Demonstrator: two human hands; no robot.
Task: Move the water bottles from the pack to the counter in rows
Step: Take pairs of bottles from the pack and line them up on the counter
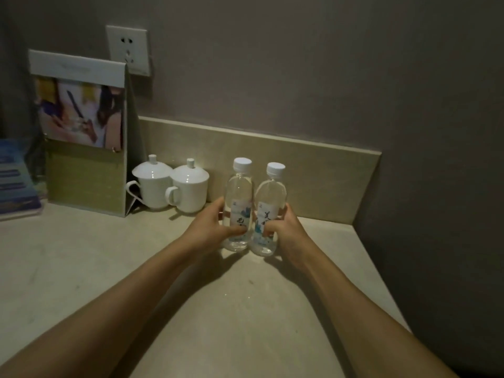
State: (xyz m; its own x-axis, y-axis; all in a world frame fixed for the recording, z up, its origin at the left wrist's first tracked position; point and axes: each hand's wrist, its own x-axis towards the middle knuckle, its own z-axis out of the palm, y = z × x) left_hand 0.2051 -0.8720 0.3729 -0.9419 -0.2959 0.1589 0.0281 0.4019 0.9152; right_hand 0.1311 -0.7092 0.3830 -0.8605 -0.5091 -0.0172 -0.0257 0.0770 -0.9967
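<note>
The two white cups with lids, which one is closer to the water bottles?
The right-hand lidded cup is closer. It stands right beside the left bottle, while the other cup sits farther left, next to the standing card holder.

Spreading wide and pale beige: a stone counter (81, 268), meeting a low matching backsplash (300, 170) along the wall and ending at a right edge. Standing upright near the back, just beside each other: two clear water bottles (237, 203) with white caps, bases seeming to be resting on the surface. Sitting to their left, touching one another: two white lidded cups (188, 186). Standing further left: a folded card stand (81, 132) showing a blurred photo. Lying at the far left edge: blue booklets (16, 181).
</note>
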